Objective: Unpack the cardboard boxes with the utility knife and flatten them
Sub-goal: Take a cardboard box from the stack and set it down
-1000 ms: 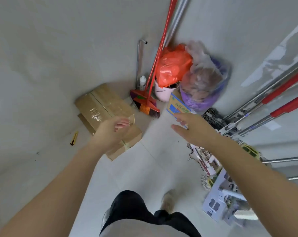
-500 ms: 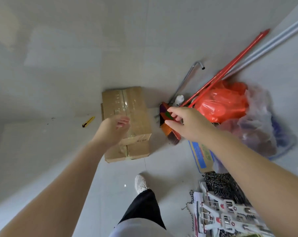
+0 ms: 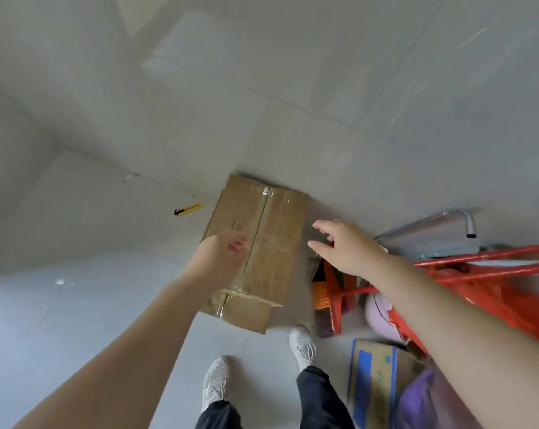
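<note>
A pale grey tiled floor [image 3: 76, 320] meets plain grey walls in a corner, seen from the head camera looking down.

A brown cardboard box [image 3: 274, 243] lies on the floor against the foot of the wall, sealed with clear tape along its middle seam and across its near end. It appears to rest on a second piece of brown cardboard whose edge shows at the near end. A yellow and black utility knife [image 3: 188, 209] lies on the floor to the left of the box, apart from it and from both hands.

The left hand [image 3: 221, 255] hangs over the left part of the box top with its fingers loosely curled; its grip has hold of nothing, and whether it touches the cardboard cannot be told. The right hand [image 3: 345, 246] reaches out just right of the box, fingers spread and fairly straight, its grip wide and empty.

Under the right arm lies a red broom [image 3: 336, 292] with orange bristles, its red handle running off to the right. Beside it are an orange plastic bag [image 3: 509, 305], a purple bag [image 3: 423, 400] and a printed blue and brown carton [image 3: 373, 379]. A bent metal pipe [image 3: 441, 221] leans by the wall. Two grey-white shoes [image 3: 302, 345] and dark trouser legs show at the bottom.
</note>
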### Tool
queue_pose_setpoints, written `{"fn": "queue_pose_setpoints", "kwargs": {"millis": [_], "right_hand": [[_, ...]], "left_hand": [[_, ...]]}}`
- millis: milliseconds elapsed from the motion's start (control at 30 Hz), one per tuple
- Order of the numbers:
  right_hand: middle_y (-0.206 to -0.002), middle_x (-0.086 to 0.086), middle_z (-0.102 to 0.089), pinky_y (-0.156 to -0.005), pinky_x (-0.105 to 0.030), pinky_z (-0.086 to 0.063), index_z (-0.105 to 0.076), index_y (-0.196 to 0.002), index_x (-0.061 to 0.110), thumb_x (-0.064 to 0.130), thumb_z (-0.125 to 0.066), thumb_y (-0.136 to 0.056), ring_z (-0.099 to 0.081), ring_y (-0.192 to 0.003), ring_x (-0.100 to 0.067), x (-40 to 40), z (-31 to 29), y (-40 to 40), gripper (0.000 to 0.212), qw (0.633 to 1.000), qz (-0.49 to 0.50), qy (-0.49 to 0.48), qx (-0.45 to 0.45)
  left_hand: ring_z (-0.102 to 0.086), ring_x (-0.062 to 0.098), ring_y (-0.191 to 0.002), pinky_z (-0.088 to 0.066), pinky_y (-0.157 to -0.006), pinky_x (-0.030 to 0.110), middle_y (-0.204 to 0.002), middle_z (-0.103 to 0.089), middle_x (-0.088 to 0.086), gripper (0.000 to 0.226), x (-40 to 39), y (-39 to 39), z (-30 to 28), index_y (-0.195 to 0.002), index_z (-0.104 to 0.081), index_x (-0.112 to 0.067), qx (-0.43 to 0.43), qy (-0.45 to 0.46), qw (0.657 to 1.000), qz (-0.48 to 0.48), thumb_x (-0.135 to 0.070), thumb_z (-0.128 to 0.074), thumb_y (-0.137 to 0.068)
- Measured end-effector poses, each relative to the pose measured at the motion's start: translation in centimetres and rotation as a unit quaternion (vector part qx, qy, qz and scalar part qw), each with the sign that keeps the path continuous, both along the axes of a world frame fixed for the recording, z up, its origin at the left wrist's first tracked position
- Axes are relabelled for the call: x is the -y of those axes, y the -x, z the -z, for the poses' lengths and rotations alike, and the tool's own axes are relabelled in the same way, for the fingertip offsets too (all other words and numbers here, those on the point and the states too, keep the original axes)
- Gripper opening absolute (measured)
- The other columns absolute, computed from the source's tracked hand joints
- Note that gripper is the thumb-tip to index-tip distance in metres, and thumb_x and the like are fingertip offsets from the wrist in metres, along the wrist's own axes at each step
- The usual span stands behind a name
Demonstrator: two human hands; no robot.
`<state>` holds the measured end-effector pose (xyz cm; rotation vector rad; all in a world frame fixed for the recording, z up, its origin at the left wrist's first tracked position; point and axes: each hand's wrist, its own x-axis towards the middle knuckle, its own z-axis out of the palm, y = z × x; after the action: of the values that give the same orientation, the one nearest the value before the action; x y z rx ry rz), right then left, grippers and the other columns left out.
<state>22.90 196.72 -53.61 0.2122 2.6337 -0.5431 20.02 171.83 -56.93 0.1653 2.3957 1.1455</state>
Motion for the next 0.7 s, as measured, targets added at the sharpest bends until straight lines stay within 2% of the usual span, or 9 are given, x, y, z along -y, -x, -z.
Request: {"fn": "queue_pose_setpoints", "kwargs": {"millis": [67, 200, 300, 367, 433, 500, 567, 700], "right_hand": [[-0.14, -0.002, -0.05, -0.102, -0.035, -0.041, -0.046, -0.141, 0.021, 0.044, -0.055, -0.093, -0.052, -0.121, -0.02, -1.3, 4.1, 3.7, 0.054, 0.999, -0.031, 0.0, 0.016], [-0.149, -0.002, -0.038, -0.108, -0.035, -0.037, -0.039, -0.145, 0.019, 0.043, -0.051, -0.095, -0.046, -0.129, -0.02, -3.6, 13.2, 10.6, 0.057, 0.995, -0.082, -0.025, 0.06], [-0.153, -0.003, -0.031, -0.11, -0.036, -0.034, -0.034, -0.147, 0.019, 0.043, -0.049, -0.096, -0.038, -0.135, -0.021, -4.8, 20.3, 14.7, 0.058, 0.988, -0.124, -0.063, 0.073], [-0.153, -0.005, -0.031, -0.109, -0.036, -0.034, -0.032, -0.148, 0.018, 0.043, -0.048, -0.097, -0.037, -0.136, -0.023, -5.3, 24.8, 17.4, 0.059, 0.985, -0.136, -0.086, 0.068], [-0.152, -0.008, -0.031, -0.11, -0.036, -0.033, -0.03, -0.148, 0.016, 0.046, -0.048, -0.096, -0.035, -0.138, -0.025, -5.2, 29.1, 19.8, 0.063, 0.981, -0.149, -0.114, 0.054], [-0.153, -0.01, -0.029, -0.112, -0.039, -0.03, -0.027, -0.149, 0.014, 0.05, -0.049, -0.093, -0.031, -0.14, -0.027, -4.9, 32.6, 21.9, 0.07, 0.977, -0.159, -0.136, 0.032], [-0.152, -0.012, -0.029, -0.111, -0.041, -0.031, -0.025, -0.149, 0.013, 0.055, -0.051, -0.09, -0.031, -0.139, -0.029, -4.6, 35.3, 23.8, 0.076, 0.978, -0.157, -0.138, 0.01], [-0.141, -0.014, -0.043, -0.104, -0.043, -0.039, -0.03, -0.144, 0.014, 0.07, -0.052, -0.08, -0.042, -0.13, -0.033, -3.7, 38.2, 26.5, 0.088, 0.985, -0.127, -0.113, -0.026]], "left_hand": [[-0.058, 0.008, -0.096, -0.043, -0.086, 0.022, -0.105, -0.063, -0.007, 0.029, -1.2, 0.6, 3.2, -0.118, -0.063, -0.016, 0.006, 0.02, 0.999, -0.036, -0.017, -0.054, -0.091], [-0.061, 0.01, -0.094, -0.04, -0.074, 0.018, -0.119, -0.06, -0.008, 0.033, -4.1, 1.9, 10.8, -0.125, -0.058, -0.023, 0.025, 0.069, 0.994, -0.087, -0.022, -0.049, -0.093], [-0.063, 0.011, -0.088, -0.047, -0.072, 0.023, -0.127, -0.051, -0.011, 0.034, -6.5, 3.6, 16.9, -0.129, -0.052, -0.028, 0.024, 0.114, 0.989, -0.087, -0.029, -0.046, -0.095], [-0.059, 0.012, -0.09, -0.045, -0.071, 0.025, -0.131, -0.046, -0.01, 0.036, -7.8, 4.8, 21.4, -0.131, -0.048, -0.028, 0.027, 0.137, 0.986, -0.088, -0.031, -0.045, -0.095], [-0.054, 0.014, -0.106, -0.045, -0.078, 0.027, -0.136, -0.042, -0.009, 0.039, -8.4, 5.7, 25.8, -0.134, -0.045, -0.027, 0.023, 0.149, 0.985, -0.081, -0.031, -0.045, -0.095], [-0.041, 0.017, -0.126, -0.041, -0.096, 0.03, -0.141, -0.038, -0.007, 0.044, -8.7, 6.3, 29.5, -0.138, -0.041, -0.027, -0.012, 0.174, 0.983, -0.064, -0.031, -0.045, -0.095], [-0.027, 0.019, -0.137, -0.025, -0.111, 0.032, -0.147, -0.033, -0.004, 0.048, -8.6, 6.8, 32.4, -0.142, -0.036, -0.027, -0.065, 0.203, 0.975, -0.055, -0.032, -0.044, -0.095], [0.0, 0.02, -0.146, -0.002, -0.119, 0.038, -0.159, -0.005, 0.005, 0.056, -8.5, 7.7, 35.9, -0.146, -0.023, -0.021, -0.104, 0.259, 0.96, -0.035, -0.041, -0.039, -0.096]]}}
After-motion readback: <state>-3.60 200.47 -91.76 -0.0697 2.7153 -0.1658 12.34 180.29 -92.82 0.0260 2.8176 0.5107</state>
